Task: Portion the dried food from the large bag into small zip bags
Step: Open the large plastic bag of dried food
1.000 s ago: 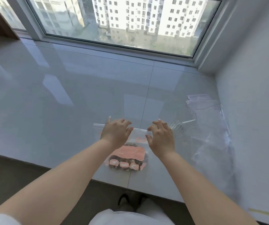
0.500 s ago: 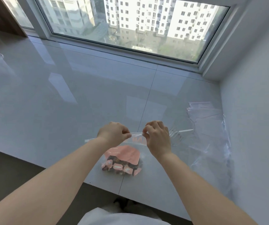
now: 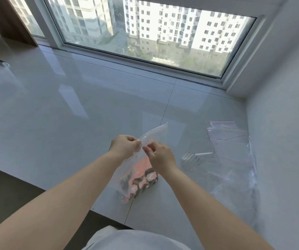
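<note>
A clear large zip bag (image 3: 136, 177) with a pink label and dark dried food at its bottom stands tilted on the white sill near the front edge. My left hand (image 3: 125, 147) pinches its zip top from the left. My right hand (image 3: 160, 156) pinches the same top edge just to the right, the two hands almost touching. The bag's far top corner sticks up beyond the hands. A stack of empty small zip bags (image 3: 228, 138) lies flat to the right.
A clear plastic fork (image 3: 192, 157) lies between the bag and the stack. Loose clear plastic film (image 3: 244, 177) spreads along the right wall. The glossy tiled sill (image 3: 73, 114) runs back to a window. The sill's front edge is just below the bag.
The bag has turned from lying across the sill to standing tilted, its top raised. Both hands moved closer together along the zip edge.
</note>
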